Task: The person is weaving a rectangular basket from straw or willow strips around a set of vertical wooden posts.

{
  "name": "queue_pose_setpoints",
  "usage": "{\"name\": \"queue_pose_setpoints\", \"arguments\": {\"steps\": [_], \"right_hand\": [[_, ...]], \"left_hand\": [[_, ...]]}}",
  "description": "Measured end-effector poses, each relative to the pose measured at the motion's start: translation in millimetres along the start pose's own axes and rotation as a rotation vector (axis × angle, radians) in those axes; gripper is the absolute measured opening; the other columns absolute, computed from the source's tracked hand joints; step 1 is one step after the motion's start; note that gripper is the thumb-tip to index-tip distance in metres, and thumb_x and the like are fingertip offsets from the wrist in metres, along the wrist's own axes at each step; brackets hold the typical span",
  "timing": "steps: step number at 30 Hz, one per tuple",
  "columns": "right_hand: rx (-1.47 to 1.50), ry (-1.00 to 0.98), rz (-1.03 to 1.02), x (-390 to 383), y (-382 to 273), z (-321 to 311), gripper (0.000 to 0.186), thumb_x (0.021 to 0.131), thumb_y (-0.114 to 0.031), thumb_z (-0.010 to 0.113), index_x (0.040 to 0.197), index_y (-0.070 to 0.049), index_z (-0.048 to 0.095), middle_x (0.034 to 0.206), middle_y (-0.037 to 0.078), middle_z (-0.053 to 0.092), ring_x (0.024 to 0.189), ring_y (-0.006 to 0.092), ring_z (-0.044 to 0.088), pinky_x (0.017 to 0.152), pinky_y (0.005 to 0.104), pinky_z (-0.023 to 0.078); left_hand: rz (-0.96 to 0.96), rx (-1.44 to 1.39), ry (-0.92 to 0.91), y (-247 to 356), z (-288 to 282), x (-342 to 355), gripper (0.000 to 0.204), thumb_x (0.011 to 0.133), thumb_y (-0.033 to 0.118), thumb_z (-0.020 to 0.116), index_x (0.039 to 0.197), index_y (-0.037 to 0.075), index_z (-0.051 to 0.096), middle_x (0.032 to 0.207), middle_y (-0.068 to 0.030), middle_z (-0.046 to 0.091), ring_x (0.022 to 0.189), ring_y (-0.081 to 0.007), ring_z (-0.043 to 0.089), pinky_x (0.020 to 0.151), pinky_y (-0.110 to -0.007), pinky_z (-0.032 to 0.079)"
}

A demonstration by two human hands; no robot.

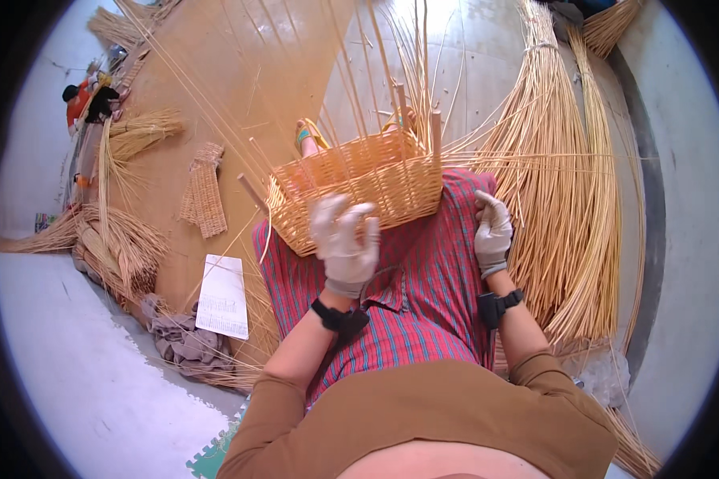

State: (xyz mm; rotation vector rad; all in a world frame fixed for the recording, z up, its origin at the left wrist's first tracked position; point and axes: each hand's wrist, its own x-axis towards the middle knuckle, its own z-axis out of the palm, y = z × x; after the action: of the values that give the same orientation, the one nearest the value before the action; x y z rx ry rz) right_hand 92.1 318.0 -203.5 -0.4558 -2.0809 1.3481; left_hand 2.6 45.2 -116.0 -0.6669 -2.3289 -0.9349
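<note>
A half-woven wicker basket (375, 188) rests tilted across my knees on a red and blue checked cloth (423, 295). Long upright canes and thicker wooden stakes (436, 140) rise from its rim. My left hand (345, 243), in a white glove, is in front of the basket's near wall, fingers apart and slightly bent; whether it touches the weave is unclear. My right hand (494, 231), gloved too, is by my right knee, to the right of the basket. Its fingers are curled together, and anything between them is too small to make out.
A large bundle of canes (563, 199) lies on the right, loose strands crossing it toward the basket. At left are more cane bundles (120, 247), a woven piece (205, 191), a white sheet (222, 295) and crumpled grey cloth (185, 343). Walls curve along both sides.
</note>
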Motion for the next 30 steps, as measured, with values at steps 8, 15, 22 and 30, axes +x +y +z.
{"name": "queue_pose_setpoints", "arguments": {"steps": [8, 15, 22, 30], "right_hand": [[0.024, 0.0, -0.072, -1.6, -14.4, -2.8, 0.042, 0.09, 0.015, 0.049, 0.114, -0.008, 0.075, 0.1, 0.006, 0.068, 0.078, 0.0143, 0.061, 0.074, 0.0277, 0.053], [-0.014, -0.006, -0.061, -9.8, -10.1, 2.1, 0.039, 0.092, 0.014, 0.048, 0.113, -0.008, 0.074, 0.094, 0.003, 0.066, 0.076, 0.0122, 0.06, 0.074, 0.0258, 0.052], [0.223, -0.174, 0.126, 46.9, -1.6, -4.3, 0.02, 0.108, -0.006, 0.054, 0.12, -0.008, 0.07, 0.093, -0.003, 0.066, 0.078, 0.004, 0.057, 0.068, 0.0216, 0.049], [0.598, -0.082, 0.238, 16.4, -82.7, 23.4, 0.051, 0.108, -0.053, 0.053, 0.094, -0.004, 0.064, 0.084, 0.001, 0.065, 0.074, 0.013, 0.06, 0.065, 0.0296, 0.053]], "left_hand": [[0.217, 0.413, -0.34, 29.8, 121.5, 70.5, 0.05, 0.088, 0.035, 0.074, 0.13, 0.009, 0.064, 0.127, -0.0118, 0.063, 0.125, -0.0317, 0.057, 0.111, -0.049, 0.041], [0.152, 0.223, -0.642, 6.0, 89.0, 99.9, 0.057, 0.086, 0.05, 0.076, 0.119, 0.006, 0.062, 0.109, -0.0146, 0.066, 0.11, -0.0332, 0.063, 0.096, -0.046, 0.047], [0.123, 0.084, -0.374, 30.0, -35.9, 85.6, 0.065, 0.079, 0.059, 0.08, 0.115, 0.007, 0.063, 0.107, -0.0148, 0.066, 0.108, -0.0345, 0.063, 0.094, -0.048, 0.049], [0.386, -0.286, -0.117, 72.8, -97.1, 34.7, 0.073, 0.075, 0.059, 0.083, 0.12, 0.006, 0.062, 0.113, -0.0146, 0.062, 0.111, -0.0388, 0.06, 0.099, -0.05, 0.047]]}}
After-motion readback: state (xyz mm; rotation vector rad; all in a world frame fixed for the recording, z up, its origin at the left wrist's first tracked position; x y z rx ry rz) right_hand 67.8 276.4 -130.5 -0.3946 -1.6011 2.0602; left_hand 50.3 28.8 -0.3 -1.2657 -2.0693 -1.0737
